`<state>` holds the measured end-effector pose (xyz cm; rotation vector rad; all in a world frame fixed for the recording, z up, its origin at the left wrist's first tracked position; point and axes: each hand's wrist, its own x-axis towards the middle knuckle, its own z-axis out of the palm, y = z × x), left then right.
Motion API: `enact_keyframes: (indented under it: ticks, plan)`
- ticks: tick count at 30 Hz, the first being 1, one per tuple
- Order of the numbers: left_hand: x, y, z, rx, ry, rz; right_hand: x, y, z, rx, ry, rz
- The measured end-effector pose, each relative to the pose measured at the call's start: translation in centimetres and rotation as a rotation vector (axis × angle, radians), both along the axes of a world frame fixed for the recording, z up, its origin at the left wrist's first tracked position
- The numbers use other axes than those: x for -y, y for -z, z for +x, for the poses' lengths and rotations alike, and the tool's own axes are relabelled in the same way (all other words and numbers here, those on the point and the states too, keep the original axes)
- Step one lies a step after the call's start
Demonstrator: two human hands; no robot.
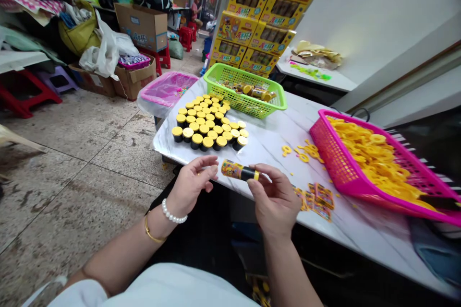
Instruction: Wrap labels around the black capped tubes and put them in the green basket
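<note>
My right hand (275,196) pinches a small tube (239,171) by its yellow-capped end, holding it sideways just over the table's front edge. The tube has a black part beside the cap and a colourful printed label at its other end. My left hand (196,177) is near that printed end, fingers curved and apart, with nothing visible in it. Beyond my hands, rows of black tubs with yellow lids (207,124) stand upright on the white marbled table (268,151). Printed stickers or cards (319,200) lie right of my right hand, with loose yellow ring pieces (304,153) behind them.
A green basket (248,76) holds finished-looking tubes. The pink basket (345,172) at right is heaped with yellow pieces. A pink tub (158,91) stands at the table's left corner. Stacked yellow boxes (252,24) rise behind. Cartons (142,26), stools and two people are farther back.
</note>
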<state>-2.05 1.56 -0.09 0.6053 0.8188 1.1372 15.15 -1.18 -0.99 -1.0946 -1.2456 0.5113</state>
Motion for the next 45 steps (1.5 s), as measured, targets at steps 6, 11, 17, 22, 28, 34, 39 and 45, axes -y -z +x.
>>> enact_keyframes:
  ticks: [6,11,17,22,28,34,39,45]
  plan:
    - [-0.7,0.7,0.0,0.016,0.3,0.101,0.4,0.0,0.8,0.166,-0.226,-0.025]
    - [-0.8,1.0,0.4,-0.008,0.313,0.168,0.0,-0.7,1.3,0.364,-0.254,0.063]
    - [-0.6,1.6,0.1,0.006,0.334,0.055,0.1,-0.6,1.6,0.451,-0.241,0.088]
    - [-0.7,0.7,0.3,-0.123,0.26,0.24,0.2,0.3,1.1,0.25,-0.198,-0.084]
    - [-1.5,-1.0,0.4,-0.208,0.291,0.31,-0.3,0.3,0.8,0.072,-0.238,-0.189]
    - [-2.2,-0.5,1.2,-0.103,0.399,0.176,-0.6,-0.9,2.7,0.128,-0.414,-0.181]
    - [-3.4,-0.6,3.1,-0.11,0.423,0.141,-1.6,-2.0,3.9,0.178,-0.427,-0.157]
    - [-4.2,0.5,4.6,0.051,0.499,0.091,-2.8,-2.7,4.2,0.229,-0.373,-0.096]
